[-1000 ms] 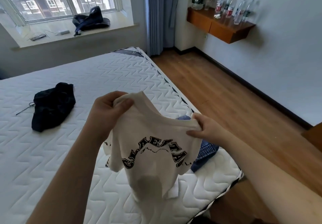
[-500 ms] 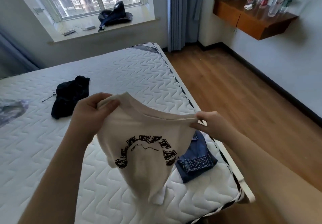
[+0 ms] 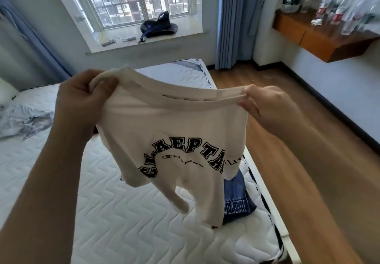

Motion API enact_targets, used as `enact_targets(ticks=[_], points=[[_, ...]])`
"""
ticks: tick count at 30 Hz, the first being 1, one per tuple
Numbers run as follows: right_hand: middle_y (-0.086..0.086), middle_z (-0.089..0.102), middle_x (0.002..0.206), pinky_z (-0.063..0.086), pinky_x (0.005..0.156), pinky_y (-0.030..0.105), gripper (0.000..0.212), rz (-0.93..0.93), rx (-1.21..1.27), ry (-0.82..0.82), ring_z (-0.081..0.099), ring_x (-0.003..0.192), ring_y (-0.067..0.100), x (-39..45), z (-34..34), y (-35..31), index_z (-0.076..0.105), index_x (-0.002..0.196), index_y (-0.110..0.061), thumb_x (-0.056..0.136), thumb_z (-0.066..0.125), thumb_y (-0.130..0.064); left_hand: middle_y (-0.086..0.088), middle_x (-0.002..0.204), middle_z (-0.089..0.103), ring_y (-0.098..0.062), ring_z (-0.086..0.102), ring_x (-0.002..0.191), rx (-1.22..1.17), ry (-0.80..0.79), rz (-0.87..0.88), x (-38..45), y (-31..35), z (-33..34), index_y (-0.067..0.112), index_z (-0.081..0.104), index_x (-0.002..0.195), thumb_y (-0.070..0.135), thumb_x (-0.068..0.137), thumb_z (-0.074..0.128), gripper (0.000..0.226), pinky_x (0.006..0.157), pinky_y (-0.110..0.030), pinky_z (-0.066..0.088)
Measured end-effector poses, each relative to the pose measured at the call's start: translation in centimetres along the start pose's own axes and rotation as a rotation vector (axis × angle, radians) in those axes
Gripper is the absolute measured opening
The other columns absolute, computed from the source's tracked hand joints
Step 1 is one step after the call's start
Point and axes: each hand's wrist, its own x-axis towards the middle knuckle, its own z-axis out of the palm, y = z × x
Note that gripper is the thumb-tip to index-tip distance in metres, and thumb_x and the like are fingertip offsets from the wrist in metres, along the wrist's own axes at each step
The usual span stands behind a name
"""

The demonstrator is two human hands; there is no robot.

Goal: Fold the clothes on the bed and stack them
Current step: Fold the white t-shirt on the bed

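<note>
**White T-shirt lifted higher and stretched between both hands**

Since the earlier frames, the hands had risen and drawn further apart, so the white T-shirt point(image 3: 170, 136) hung higher and its top edge was pulled into a shallow curve; the view had tipped up as well, bringing more of the window point(image 3: 139, 2) into sight, and the black garment seen before was now hidden.

At the left hand point(image 3: 82, 101), the fingers point(image 3: 107, 83) were curled tight round a bunched corner of the shirt's top edge. At the right hand point(image 3: 267, 107), the fingers point(image 3: 245, 104) and thumb pinched the opposite end of that edge. Between them the fabric ran taut, and the body of the shirt hung below, clear of the mattress, with arched black lettering facing the camera and a sleeve drooping at the lower left.

Below and behind the shirt's lower right edge, a blue denim garment point(image 3: 236, 202) lay on the bed point(image 3: 123, 222) near its right side. A crumpled grey garment point(image 3: 22, 122) lay on the mattress at the far left, well apart from the hands.

Further out, a dark bag point(image 3: 158, 25) sat on the windowsill, blue curtains point(image 3: 236, 21) hung beside the window, and a wooden wall shelf point(image 3: 320, 37) at the upper right carried several plastic bottles point(image 3: 337, 11). Wooden floor point(image 3: 287, 103) ran along the bed's right side.
</note>
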Motion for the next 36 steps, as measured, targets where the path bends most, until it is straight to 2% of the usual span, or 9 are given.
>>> enact_targets(ticks=[2,4,7,10,14,20,26,32,36], points=[[0.015,0.061,0.07,0.031,0.062,0.032,0.041,0.024,-0.023,0.046,0.056,0.062,0.036,1.5,-1.2,0.2,0.06,0.098,0.0,0.101,0.045,-0.037,0.022,0.069,0.066,0.007,0.056,0.066,-0.033,0.027,0.031,1.2,0.8,0.4,0.04,0.071,0.082,0.035,0.084,0.068,0.006,0.06,-0.011,0.046],[0.014,0.063,0.073,0.042,0.06,0.037,0.036,0.1,0.007,0.094,0.058,0.064,0.033,2.7,-2.2,0.1,0.06,0.101,0.0,0.1,0.051,-0.035,0.023,0.069,0.065,0.008,0.055,0.066,-0.049,0.013,0.06,2.4,1.4,1.1,0.039,0.071,0.082,0.034,0.086,0.067,0.007,0.061,-0.011,0.045],[-0.004,0.066,0.082,0.046,0.065,0.015,0.024,0.266,0.197,0.19,0.058,0.068,0.006,3.8,-3.7,-0.3,0.063,0.098,-0.01,0.093,0.064,-0.034,0.025,0.07,0.064,0.009,0.054,0.068,-0.042,-0.027,0.105,3.8,1.8,2.3,0.04,0.07,0.083,0.035,0.088,0.065,0.008,0.062,-0.007,0.042],[-0.01,0.067,0.082,0.049,0.065,0.016,0.017,0.376,0.347,0.258,0.061,0.072,0.006,4.4,-5.1,-0.5,0.063,0.091,-0.019,0.087,0.073,-0.031,0.022,0.071,0.064,0.006,0.054,0.069,-0.064,-0.051,0.112,5.2,1.6,3.4,0.039,0.07,0.082,0.036,0.087,0.065,0.008,0.065,-0.01,0.043],[-0.026,0.061,0.076,0.042,0.059,0.005,0.023,0.364,0.325,0.312,0.057,0.068,-0.005,4.5,-7.0,-0.1,0.052,0.096,-0.029,0.086,0.073,-0.031,0.021,0.073,0.065,0.007,0.055,0.07,-0.102,-0.1,0.131,7.0,2.3,5.4,0.038,0.07,0.085,0.038,0.087,0.063,0.007,0.064,-0.008,0.043],[-0.014,0.062,0.083,0.041,0.068,0.004,0.041,0.407,0.219,0.303,0.059,0.076,-0.003,3.9,-8.8,2.0,0.056,0.127,-0.023,0.089,0.071,-0.028,0.022,0.075,0.064,0.008,0.055,0.07,-0.177,-0.193,0.175,8.8,3.5,8.9,0.034,0.069,0.088,0.033,0.09,0.062,0.007,0.063,-0.006,0.042],[-0.006,0.068,0.092,0.04,0.067,0.009,0.015,0.484,0.115,0.265,0.061,0.083,0.012,3.2,-9.1,4.2,0.07,0.1,-0.017,0.093,0.065,-0.029,0.017,0.08,0.067,0.006,0.057,0.073,-0.19,-0.262,0.189,9.6,3.4,12.0,0.037,0.069,0.087,0.042,0.086,0.06,0.01,0.065,-0.009,0.045],[-0.012,0.064,0.089,0.039,0.063,0.018,0.006,0.643,0.331,0.207,0.057,0.078,-0.001,2.4,-9.1,7.6,0.057,0.094,-0.033,0.096,0.058,-0.038,0.018,0.084,0.069,0.008,0.06,0.075,-0.098,-0.32,0.221,10.3,3.7,15.9,0.039,0.069,0.091,0.049,0.077,0.068,0.018,0.065,-0.014,0.043],[-0.02,0.066,0.079,0.041,0.06,0.01,0.006,0.636,0.405,0.159,0.059,0.072,-0.006,1.6,-9.6,11.5,0.057,0.095,-0.035,0.094,0.061,-0.039,0.013,0.082,0.07,-0.001,0.063,0.075,-0.016,-0.364,0.215,10.5,3.9,19.2,0.035,0.07,0.093,0.054,0.075,0.069,0.026,0.068,-0.027,0.05]])
